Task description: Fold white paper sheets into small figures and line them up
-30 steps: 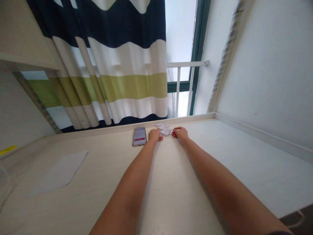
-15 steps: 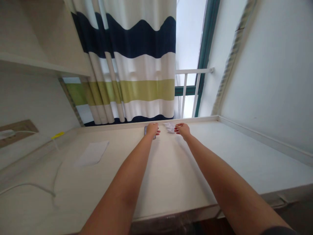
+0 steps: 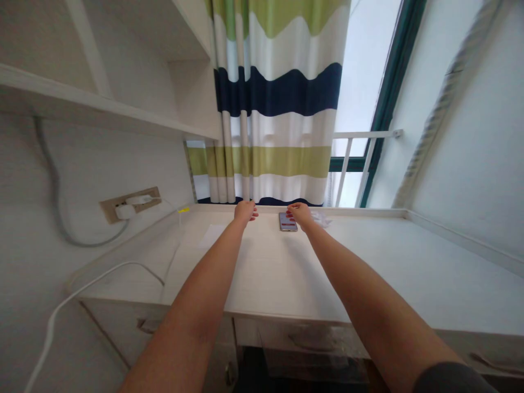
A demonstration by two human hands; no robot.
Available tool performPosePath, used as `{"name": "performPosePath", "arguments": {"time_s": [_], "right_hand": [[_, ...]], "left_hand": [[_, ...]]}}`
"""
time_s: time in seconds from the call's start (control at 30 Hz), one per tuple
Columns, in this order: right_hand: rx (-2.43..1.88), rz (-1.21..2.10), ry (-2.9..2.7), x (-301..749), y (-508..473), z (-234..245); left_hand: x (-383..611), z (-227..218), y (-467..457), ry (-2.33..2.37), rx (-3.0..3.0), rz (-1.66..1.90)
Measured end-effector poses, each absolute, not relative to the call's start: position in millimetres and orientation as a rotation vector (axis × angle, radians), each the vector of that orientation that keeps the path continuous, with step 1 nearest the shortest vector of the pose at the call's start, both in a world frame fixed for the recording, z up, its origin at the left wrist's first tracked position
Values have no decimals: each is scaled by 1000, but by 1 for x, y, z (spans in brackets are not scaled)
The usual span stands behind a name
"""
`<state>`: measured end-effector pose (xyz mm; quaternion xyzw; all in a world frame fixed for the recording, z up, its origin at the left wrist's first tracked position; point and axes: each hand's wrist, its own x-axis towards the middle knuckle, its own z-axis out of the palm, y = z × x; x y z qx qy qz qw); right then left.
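1. Left hand: over far part of worktop, left of phone; fingers curled, can't tell if they pinch anything.
2. Right hand: far part too, overlapping phone's right side in view; fingers bent, thumb and index tips close together; contact with phone or a pinch: can't tell.
3. Phone: flat on worktop, screen lit, red bar low on it; lies between the hands, nearer the right.
4. White folded paper: far side, just right of right hand, partly behind it; shape blurred.
5. White sheet: flat, left of left forearm.
6. White cable: near left, across worktop corner.
7. Striped curtain: beyond far edge.
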<state>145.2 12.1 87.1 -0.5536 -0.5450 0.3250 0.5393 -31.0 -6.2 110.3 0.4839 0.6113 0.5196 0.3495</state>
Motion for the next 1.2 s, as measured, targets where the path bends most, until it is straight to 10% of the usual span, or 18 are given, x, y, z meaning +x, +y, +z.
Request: {"name": "performPosePath", "arguments": {"time_s": [0.5,0.77,1.2], "right_hand": [[-1301,963,-1590,-8,34,28],[-1291,92,-2383,-35,19,3],[-1300,-36,-2516,-38,18,4]], "left_hand": [[-163,50,-24,1887,1284,1299],[-176,-1,-26,2297,2190,795],[-176,-9,-25,2343,2271,690]]}}
